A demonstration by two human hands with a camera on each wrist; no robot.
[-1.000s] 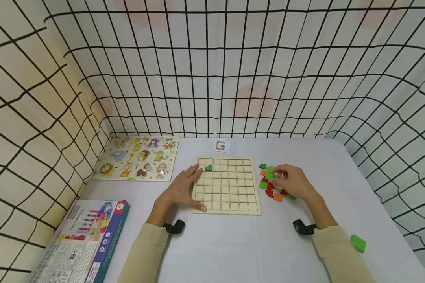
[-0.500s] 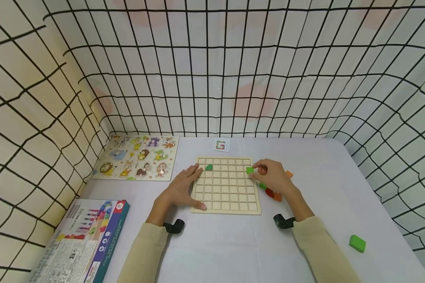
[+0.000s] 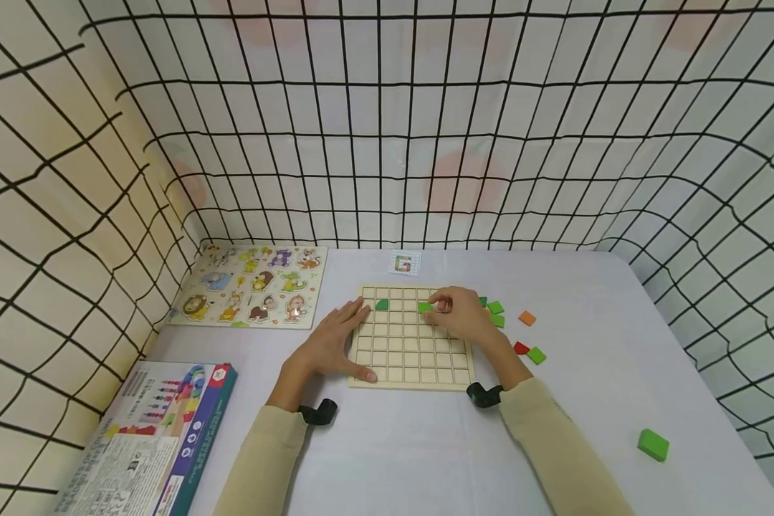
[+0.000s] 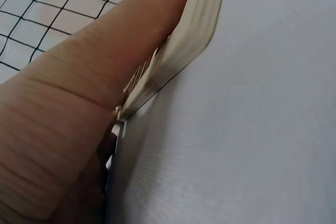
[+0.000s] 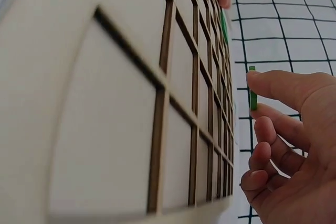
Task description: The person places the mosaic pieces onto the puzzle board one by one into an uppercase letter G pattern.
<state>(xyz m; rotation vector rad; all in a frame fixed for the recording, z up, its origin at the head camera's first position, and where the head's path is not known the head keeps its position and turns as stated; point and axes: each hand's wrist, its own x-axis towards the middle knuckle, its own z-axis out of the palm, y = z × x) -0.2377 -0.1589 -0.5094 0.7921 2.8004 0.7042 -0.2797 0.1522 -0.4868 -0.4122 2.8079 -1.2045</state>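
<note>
**Green tile now over the grid board**

Moved in from the loose pile at 3 o'clock of the board: right hand (image 3: 462, 309) now over the top rows of the wooden grid board (image 3: 413, 358), pinching a light green square tile (image 3: 425, 307) between thumb and fingertips. Half a second back that tile was only at the board's right edge, a second back down among the pile. Held just above the cells, roughly mid-board, second row from the far edge; from the right wrist view (image 5: 253, 88) clearly off the surface, edge-on between thumb and index.

Left hand (image 3: 334, 342) hasn't budged, lying flat with straight fingers on the board's 9 o'clock edge, pressing it down, gripping nothing. Dark green quarter-round piece (image 3: 381, 304) already sitting in a cell right by those fingertips, well left of the held tile.

Leftover pieces (image 3: 509, 326) scattered at 3 o'clock of the board: green, orange, red. Lone green block (image 3: 653, 444) off at 4 o'clock near the table edge. Animal puzzle (image 3: 253, 287) at 10 o'clock, game box (image 3: 155, 437) at 8 o'clock, small pattern card (image 3: 404, 264) at 12.
</note>
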